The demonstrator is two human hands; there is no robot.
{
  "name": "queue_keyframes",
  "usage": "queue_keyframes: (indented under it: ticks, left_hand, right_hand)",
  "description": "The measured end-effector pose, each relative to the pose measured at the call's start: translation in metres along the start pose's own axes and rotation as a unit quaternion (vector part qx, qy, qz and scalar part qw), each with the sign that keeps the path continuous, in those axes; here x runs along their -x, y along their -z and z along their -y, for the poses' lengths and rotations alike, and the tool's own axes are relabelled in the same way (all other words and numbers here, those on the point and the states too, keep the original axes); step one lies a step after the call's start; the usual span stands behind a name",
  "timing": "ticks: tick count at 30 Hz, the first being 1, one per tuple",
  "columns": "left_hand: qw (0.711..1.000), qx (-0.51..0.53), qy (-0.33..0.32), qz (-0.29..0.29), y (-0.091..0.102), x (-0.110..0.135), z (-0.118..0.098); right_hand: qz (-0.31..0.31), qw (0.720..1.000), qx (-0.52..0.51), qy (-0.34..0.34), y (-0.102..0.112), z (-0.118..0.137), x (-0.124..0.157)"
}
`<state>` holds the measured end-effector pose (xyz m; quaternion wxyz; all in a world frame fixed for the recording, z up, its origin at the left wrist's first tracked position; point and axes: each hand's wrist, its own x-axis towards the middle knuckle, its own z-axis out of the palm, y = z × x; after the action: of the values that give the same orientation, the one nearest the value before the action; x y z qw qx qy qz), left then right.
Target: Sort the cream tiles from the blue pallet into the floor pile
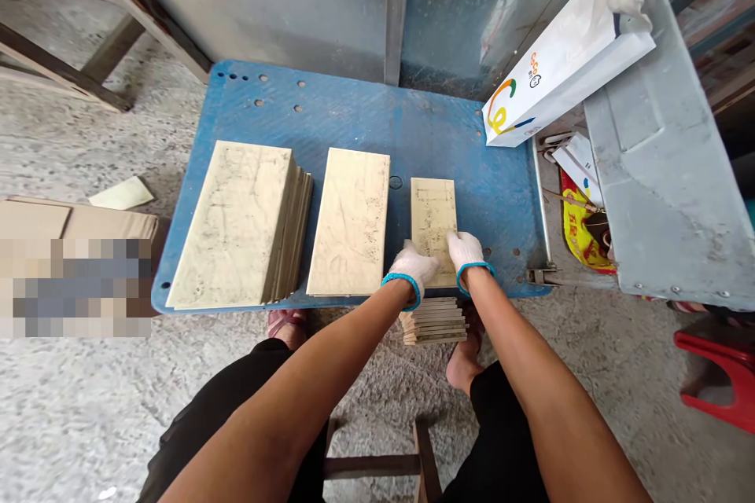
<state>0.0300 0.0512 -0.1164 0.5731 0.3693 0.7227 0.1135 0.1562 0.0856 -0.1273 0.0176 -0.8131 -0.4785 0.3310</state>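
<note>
My left hand (416, 265) and right hand (467, 253) touch opposite edges of the small board (432, 208), grip closure unclear; blue table (366, 114) stretches beyond.

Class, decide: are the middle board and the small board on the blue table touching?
Apart. The head view shows blue table between the middle board and the small board.

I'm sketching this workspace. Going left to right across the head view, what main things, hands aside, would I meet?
Cardboard box → stack of large pale panels → medium pale panel → small pale panel → white bag → red plastic object.
</note>
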Motion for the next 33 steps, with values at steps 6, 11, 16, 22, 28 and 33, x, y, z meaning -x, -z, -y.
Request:
queue_keyframes:
  ticks: [6,11,16,22,28,33]
  left_hand:
    - [1.0,-0.02,0.012,0.002,0.004,0.007,-0.007]
    - [1.0,-0.004,-0.001,-0.004,0.006,0.007,-0.007]
    - [1.0,-0.009,0.001,-0.007,0.004,0.001,-0.001]
    - [0.999,0.034,0.013,-0.026,0.004,-0.001,0.005]
    - [0.996,0.077,0.041,-0.024,0.003,-0.002,0.006]
    - [0.993,0.101,0.037,-0.044,-0.006,0.012,-0.001]
  right_hand:
    - [-0.007,1.0,-0.003,-0.006,-0.004,0.002,0.001]
    - [-0.014,1.0,0.007,-0.005,-0.002,0.006,0.003]
    - [-0.033,0.999,0.017,-0.014,0.005,0.017,0.006]
    - [-0.022,1.0,-0.017,0.01,0.009,0.03,0.003]
    - [-0.031,0.999,-0.008,-0.011,0.003,0.034,0.006]
    - [-0.055,0.998,-0.033,0.011,0.011,0.024,0.013]
